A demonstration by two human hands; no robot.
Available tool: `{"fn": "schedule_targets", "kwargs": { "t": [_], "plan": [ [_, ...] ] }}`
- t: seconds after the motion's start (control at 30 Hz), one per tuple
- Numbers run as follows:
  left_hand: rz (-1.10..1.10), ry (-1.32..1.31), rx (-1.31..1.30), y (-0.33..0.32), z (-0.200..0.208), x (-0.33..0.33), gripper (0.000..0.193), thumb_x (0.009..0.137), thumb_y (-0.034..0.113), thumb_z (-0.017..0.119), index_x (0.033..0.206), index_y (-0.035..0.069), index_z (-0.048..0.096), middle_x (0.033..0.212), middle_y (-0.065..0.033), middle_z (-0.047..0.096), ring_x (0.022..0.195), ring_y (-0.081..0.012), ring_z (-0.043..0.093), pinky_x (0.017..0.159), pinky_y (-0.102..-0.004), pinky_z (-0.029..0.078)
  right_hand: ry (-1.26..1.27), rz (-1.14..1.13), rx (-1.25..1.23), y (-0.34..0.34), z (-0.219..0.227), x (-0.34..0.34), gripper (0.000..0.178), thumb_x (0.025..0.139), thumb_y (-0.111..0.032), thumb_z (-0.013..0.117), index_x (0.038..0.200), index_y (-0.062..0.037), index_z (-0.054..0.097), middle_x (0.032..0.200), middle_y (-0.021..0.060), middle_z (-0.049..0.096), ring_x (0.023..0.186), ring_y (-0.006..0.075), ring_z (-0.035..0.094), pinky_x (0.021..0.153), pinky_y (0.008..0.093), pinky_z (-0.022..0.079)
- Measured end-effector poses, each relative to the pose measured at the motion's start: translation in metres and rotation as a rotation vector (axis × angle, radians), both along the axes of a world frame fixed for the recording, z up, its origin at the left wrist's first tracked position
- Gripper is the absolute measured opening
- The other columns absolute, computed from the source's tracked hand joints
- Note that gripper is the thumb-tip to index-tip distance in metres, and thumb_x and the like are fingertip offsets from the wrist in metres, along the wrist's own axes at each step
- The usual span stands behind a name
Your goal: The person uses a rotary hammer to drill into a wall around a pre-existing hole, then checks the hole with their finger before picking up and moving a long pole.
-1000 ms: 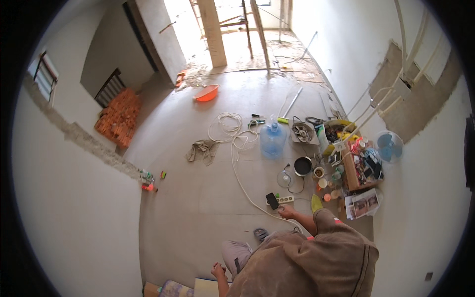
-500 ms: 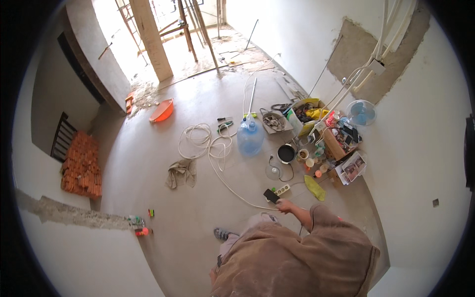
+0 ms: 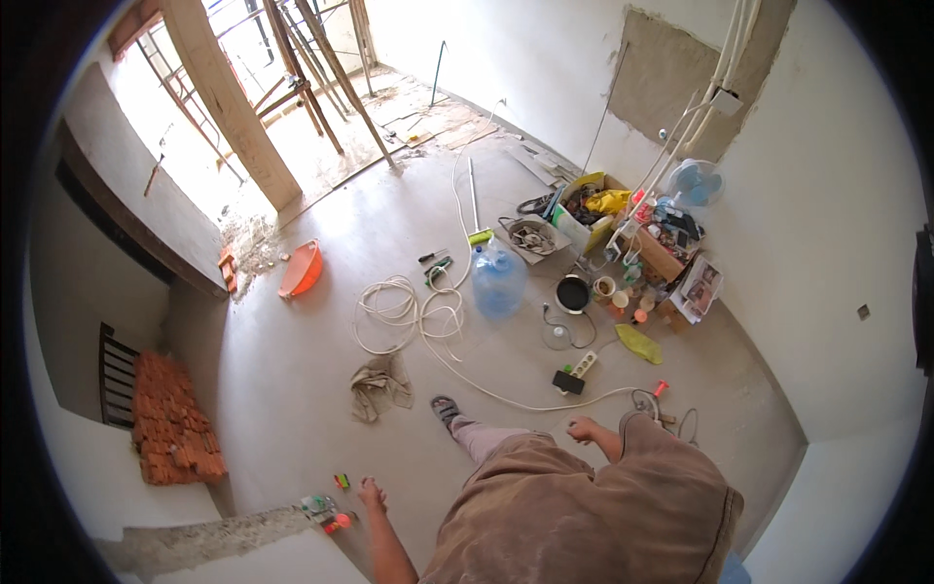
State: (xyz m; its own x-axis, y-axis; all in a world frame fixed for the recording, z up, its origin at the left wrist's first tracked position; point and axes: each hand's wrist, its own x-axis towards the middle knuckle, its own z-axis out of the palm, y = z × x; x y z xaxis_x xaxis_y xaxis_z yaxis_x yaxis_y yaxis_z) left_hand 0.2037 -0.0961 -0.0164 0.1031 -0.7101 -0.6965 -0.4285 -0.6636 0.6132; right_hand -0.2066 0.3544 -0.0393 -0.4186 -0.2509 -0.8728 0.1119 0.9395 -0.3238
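My right hand point(image 3: 582, 429) hangs just in front of my body, fingers curled in and nothing seen in them. A black smartphone point(image 3: 568, 383) lies on the floor beyond it, against the end of a white power strip point(image 3: 585, 365). Out to the left, my left hand point(image 3: 372, 494) is held low with its fingers loosely bent and apart, seemingly with nothing in it. Nearest to that hand are a small red-and-green object point(image 3: 341, 481) and a clutter of small items point(image 3: 321, 508) by the wall end.
A white hose point(image 3: 455, 365) coils over the floor near a grey rag point(image 3: 380, 386) and a blue water jug point(image 3: 499, 282). Boxes of tools point(image 3: 541, 241), a black pan point(image 3: 572, 293) and cups stand right. An orange basin point(image 3: 303, 270) and stacked bricks point(image 3: 175, 419) are left.
My right hand has let go of the smartphone by the power strip and drawn back toward my body. My left hand has come into view at the left, and my view has shifted.
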Motion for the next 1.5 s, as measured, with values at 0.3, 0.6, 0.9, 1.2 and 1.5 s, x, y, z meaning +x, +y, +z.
{"fn": "schedule_targets", "kwargs": {
  "t": [0.3, 0.6, 0.9, 1.2, 1.5],
  "plan": [
    [-0.459, 0.062, 0.146, -0.069, -0.031, -0.042, 0.038, 0.085, 0.026, 0.06, 0.121, 0.017, 0.051, 0.097, -0.0004, 0.058, 0.072, -0.0155, 0.051, 0.064, -0.0392, 0.047, 0.208, -0.085, -0.205, -0.22, -0.061, -0.053, 0.034, 0.083, -0.03, 0.051, 0.099, -0.002, 0.065, 0.083, 0.018, 0.066, 0.064, 0.0307, 0.063, 0.062, 0.0414, 0.053],
    [-0.382, -0.084, 0.312, -0.157, 0.001, -0.059, 0.041, 0.086, 0.028, 0.06, 0.123, 0.015, 0.05, 0.091, -0.0018, 0.054, 0.071, -0.0164, 0.051, 0.068, -0.0384, 0.048, 0.253, -0.14, -0.714, -0.454, 0.043, -0.111, 0.038, 0.088, -0.032, 0.054, 0.115, -0.0057, 0.06, 0.085, 0.0116, 0.068, 0.072, 0.0196, 0.065, 0.068, 0.034, 0.052],
    [-0.541, 0.23, -0.05, -0.262, 0.043, -0.174, 0.049, 0.084, 0.031, 0.063, 0.125, 0.006, 0.054, 0.109, -0.0153, 0.063, 0.09, -0.0232, 0.061, 0.074, -0.0338, 0.05, 0.23, 0.121, -0.202, -0.333, -0.117, -0.168, 0.044, 0.091, -0.027, 0.046, 0.131, -0.008, 0.045, 0.092, 0.0172, 0.061, 0.071, 0.0261, 0.06, 0.068, 0.0447, 0.05],
    [-0.164, -0.064, -0.082, -0.274, -0.033, 0.014, 0.055, 0.077, 0.042, 0.061, 0.119, 0.007, 0.059, 0.114, -0.0177, 0.063, 0.106, -0.0303, 0.06, 0.091, -0.038, 0.047, -0.216, 0.079, -0.002, -0.453, -0.037, -0.005, 0.033, 0.089, -0.023, 0.05, 0.116, -0.0048, 0.052, 0.081, 0.013, 0.062, 0.069, 0.0244, 0.061, 0.062, 0.0393, 0.051],
    [0.089, -0.3, 0.176, -0.216, -0.035, 0.203, 0.053, 0.069, 0.04, 0.064, 0.111, 0.008, 0.064, 0.118, -0.0158, 0.061, 0.11, -0.0304, 0.058, 0.096, -0.0382, 0.045, -0.058, 0.189, -0.535, -0.738, 0.002, 0.012, 0.046, 0.088, -0.032, 0.056, 0.124, -0.004, 0.047, 0.085, 0.0115, 0.062, 0.071, 0.0213, 0.063, 0.05, 0.0362, 0.052]
  ]
}}
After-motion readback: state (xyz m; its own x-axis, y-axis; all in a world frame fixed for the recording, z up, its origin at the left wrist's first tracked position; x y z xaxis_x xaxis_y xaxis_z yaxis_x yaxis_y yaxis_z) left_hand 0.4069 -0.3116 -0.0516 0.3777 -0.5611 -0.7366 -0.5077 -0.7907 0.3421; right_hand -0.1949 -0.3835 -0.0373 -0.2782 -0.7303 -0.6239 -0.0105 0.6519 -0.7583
